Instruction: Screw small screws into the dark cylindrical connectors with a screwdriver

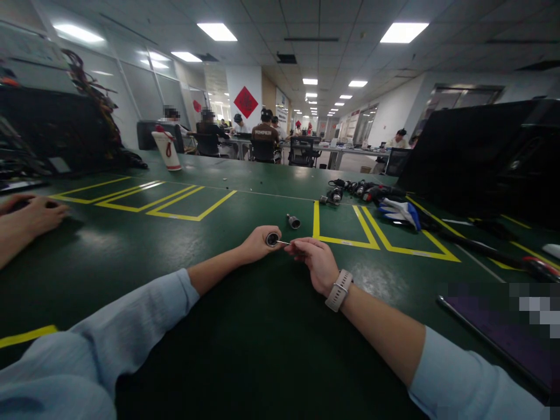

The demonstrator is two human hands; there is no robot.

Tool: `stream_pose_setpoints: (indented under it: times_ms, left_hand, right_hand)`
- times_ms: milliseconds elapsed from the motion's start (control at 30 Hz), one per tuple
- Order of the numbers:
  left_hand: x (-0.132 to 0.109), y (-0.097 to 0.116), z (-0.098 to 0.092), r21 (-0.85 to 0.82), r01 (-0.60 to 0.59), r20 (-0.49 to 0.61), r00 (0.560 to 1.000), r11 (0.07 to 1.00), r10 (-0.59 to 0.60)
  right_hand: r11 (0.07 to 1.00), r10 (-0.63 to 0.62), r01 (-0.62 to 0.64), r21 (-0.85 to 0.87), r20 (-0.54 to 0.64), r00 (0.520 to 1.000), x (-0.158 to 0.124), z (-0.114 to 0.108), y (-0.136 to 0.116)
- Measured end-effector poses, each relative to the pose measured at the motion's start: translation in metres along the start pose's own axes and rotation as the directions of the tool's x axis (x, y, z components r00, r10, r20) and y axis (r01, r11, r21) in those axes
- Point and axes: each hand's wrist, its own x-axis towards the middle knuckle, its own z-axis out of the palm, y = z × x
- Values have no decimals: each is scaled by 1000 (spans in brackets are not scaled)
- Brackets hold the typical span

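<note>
Near the middle of the view, my left hand (259, 244) is closed round a small round metal part (272, 239), whose ringed open end shows. My right hand (315, 259), with a light watch on its wrist, pinches a thin metal rod (284, 242). The rod's far tip meets the round part at its opening; how deep it reaches cannot be seen. Just beyond my hands, a second metal part (293, 221) with a narrow neck lies on the green table (245, 326).
Another person's hand (41, 214) is at the left edge. A cup (167, 149) stands at the back left. Metal parts with cables (336, 195) and a blue and white glove (400, 213) lie back right. A dark tablet-like device (490, 335) is at right.
</note>
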Motion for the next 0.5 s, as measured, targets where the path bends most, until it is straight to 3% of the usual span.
stream_pose_setpoints:
  times_ms: [167, 333, 500]
  left_hand:
    - [1, -2, 2, 28, 23, -13, 1000, 999, -23]
    - [3, -3, 2, 221, -6, -3, 1000, 975, 7]
    - [3, 1, 0, 231, -21, 20, 1000, 973, 17]
  right_hand:
    - [997, -67, 65, -44, -28, 997, -2, 1, 3]
    - [943, -185, 180, -281, 8, 983, -3, 2, 5]
    - [985, -79, 74, -154, -25, 997, -1, 1, 3]
